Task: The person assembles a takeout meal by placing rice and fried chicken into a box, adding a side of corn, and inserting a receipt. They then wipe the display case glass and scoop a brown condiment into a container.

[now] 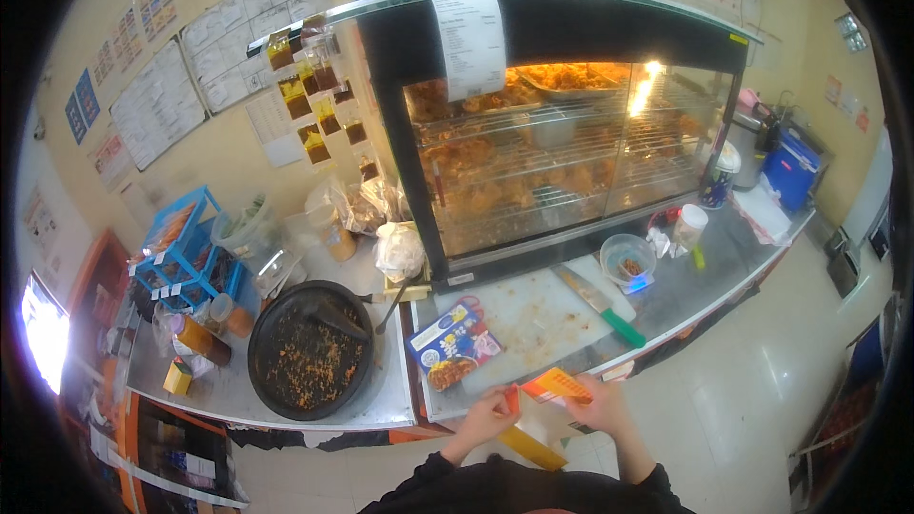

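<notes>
In front of my body, over the counter's near edge, I hold an orange and yellow paper package (557, 384). My left hand (484, 419) pinches its left edge, fingers closed. My right hand (602, 405) grips its right upper corner. Whether it is a bag or a box, I cannot tell. Just beyond my left hand, a blue printed food box (454, 344) lies on the white cutting board (524, 314). A knife with a green handle (624, 327) rests across the board, beyond my right hand. Brown crumbs and stains mark the board.
A lit glass warming cabinet (571, 157) with fried food stands behind the board. At left sit a black pan (309, 350) with crumbs, a sauce bottle (200, 339) and a blue rack (186, 257). A clear bowl (627, 260) and white-lidded jar (689, 227) stand at right.
</notes>
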A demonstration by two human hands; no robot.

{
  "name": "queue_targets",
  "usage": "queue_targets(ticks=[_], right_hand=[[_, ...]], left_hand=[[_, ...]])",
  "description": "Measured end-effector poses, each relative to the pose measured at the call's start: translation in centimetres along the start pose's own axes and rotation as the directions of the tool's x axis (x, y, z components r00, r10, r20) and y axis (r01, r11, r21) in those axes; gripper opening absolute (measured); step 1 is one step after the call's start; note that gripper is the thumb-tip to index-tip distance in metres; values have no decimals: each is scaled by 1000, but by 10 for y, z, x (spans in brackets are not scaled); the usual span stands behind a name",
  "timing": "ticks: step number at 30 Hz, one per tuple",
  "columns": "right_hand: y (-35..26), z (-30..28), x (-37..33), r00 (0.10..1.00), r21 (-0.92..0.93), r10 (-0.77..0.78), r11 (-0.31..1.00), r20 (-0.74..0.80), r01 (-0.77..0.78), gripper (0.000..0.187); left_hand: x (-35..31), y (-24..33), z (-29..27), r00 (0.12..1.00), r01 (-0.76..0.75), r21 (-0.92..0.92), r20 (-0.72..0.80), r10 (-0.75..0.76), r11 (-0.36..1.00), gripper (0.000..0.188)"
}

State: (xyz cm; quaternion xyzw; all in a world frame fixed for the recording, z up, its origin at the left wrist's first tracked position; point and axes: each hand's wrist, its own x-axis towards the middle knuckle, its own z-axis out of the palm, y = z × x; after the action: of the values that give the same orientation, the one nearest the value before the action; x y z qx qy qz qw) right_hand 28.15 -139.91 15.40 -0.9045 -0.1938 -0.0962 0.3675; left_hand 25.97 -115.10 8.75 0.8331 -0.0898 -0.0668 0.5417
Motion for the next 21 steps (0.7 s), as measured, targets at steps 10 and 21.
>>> queue_targets(ticks=[10, 21], right_hand=[[-1, -35, 32, 994, -37, -110, 993, 16, 110, 45], [-23, 13, 18, 938, -430, -173, 902, -299, 29, 69]], left_hand=[[-4, 18, -25, 772, -128, -46, 623, 129, 991, 100], [20, -14, -36, 960, -25, 31, 279, 15, 999, 121]])
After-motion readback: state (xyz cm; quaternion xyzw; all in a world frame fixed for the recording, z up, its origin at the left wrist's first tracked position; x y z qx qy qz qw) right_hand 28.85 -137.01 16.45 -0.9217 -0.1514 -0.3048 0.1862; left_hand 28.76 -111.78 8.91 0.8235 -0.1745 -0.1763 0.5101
